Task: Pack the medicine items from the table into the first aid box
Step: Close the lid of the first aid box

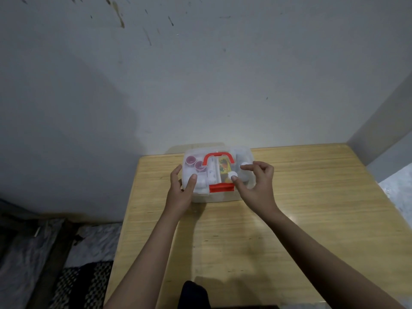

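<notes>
A clear plastic first aid box point(223, 196) with a red handle point(219, 158) and a red front latch point(221, 187) stands at the table's far edge, its lid down. Through the lid I see purple-capped containers point(194, 162), white bottles point(243, 168) and a yellow packet point(224, 166). My left hand point(181, 192) clasps the box's left front corner, thumb on the lid. My right hand point(256, 186) hovers over the right part of the lid, fingers spread, fingertips on or just above it.
The wooden table point(289, 219) butts against a grey wall point(200, 85). Left of the table lie dark bedding and a patterned mat point(84, 284). A dark object point(194, 293) shows at the table's near edge.
</notes>
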{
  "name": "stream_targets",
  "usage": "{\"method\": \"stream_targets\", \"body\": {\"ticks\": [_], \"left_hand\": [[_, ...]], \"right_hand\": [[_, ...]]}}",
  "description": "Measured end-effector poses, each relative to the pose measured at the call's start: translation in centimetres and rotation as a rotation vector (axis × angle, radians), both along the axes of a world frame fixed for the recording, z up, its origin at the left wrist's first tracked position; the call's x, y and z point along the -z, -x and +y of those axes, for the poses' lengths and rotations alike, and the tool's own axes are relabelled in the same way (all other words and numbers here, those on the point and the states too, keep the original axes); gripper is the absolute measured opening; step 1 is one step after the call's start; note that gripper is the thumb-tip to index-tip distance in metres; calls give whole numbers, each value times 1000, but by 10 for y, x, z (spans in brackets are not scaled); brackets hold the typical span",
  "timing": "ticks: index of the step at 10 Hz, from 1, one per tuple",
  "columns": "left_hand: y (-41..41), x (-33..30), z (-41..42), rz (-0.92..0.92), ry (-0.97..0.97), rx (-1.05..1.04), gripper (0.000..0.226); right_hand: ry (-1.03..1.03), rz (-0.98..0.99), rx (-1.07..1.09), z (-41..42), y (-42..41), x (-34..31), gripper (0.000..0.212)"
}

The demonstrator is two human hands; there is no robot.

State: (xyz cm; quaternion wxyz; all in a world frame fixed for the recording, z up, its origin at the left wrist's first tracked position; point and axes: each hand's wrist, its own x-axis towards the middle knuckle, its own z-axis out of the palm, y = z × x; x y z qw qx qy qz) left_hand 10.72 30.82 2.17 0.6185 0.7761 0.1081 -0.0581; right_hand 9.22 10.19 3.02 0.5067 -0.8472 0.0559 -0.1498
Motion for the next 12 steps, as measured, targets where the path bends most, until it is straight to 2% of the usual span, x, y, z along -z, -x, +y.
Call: {"method": "stream_targets", "body": {"ticks": [1,2,4,5,7,11,12], "left_hand": [[-1,2,0,-10,4,-1,56],[0,2,-2,-18,-8,-5,56],[0,4,-1,-27,-14,-7,56],[0,3,-1,-37,-13,-7,56],[-8,0,-2,-24,-17,3,56],[-70,-7,-8,35,-38,-26,67],[-66,-11,-9,54,-51,-52,70]], "right_hand": [[-9,60,-156,-6,8,0,62],[127,48,-258,-9,13,3,80],[347,-62,-151,2,8,19,67],[392,-95,-142,2,7,29,66],[402,-105,-126,1,0,33,66],[408,-1,-121,2,-58,10,68],[401,40,-134,4,-53,6,76]]}}
